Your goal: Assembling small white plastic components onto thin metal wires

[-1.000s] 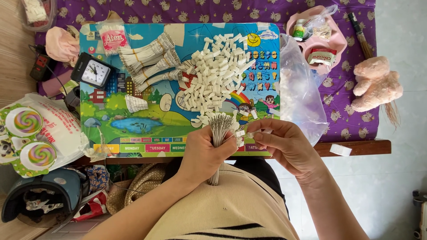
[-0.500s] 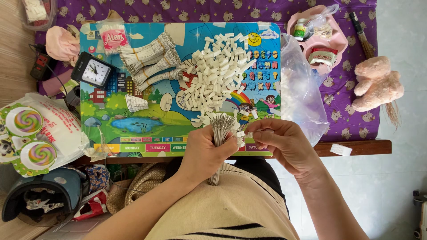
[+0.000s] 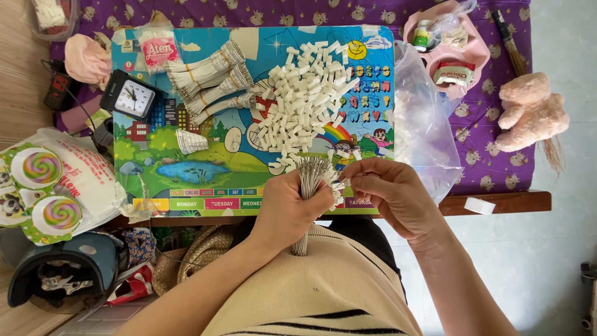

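Note:
My left hand [image 3: 287,208] is closed around a thick bundle of thin grey sticks [image 3: 309,174], held upright at the near edge of a colourful picture board [image 3: 205,165]. My right hand [image 3: 388,193] sits just to the right of the bundle, its fingertips pinching a small white piece [image 3: 339,185] at the stick tips. A heap of several small white pieces [image 3: 301,99] lies on the board just beyond my hands. Three tied bundles of finished sticks [image 3: 208,81] lie to the left of the heap.
A small black clock [image 3: 132,97] stands at the board's left. A clear plastic bag [image 3: 420,124] of white pieces lies right of the board. A pink tray [image 3: 448,43], a brush [image 3: 510,43] and a plush toy [image 3: 532,112] rest on the purple cloth. Printed bags [image 3: 50,180] sit at left.

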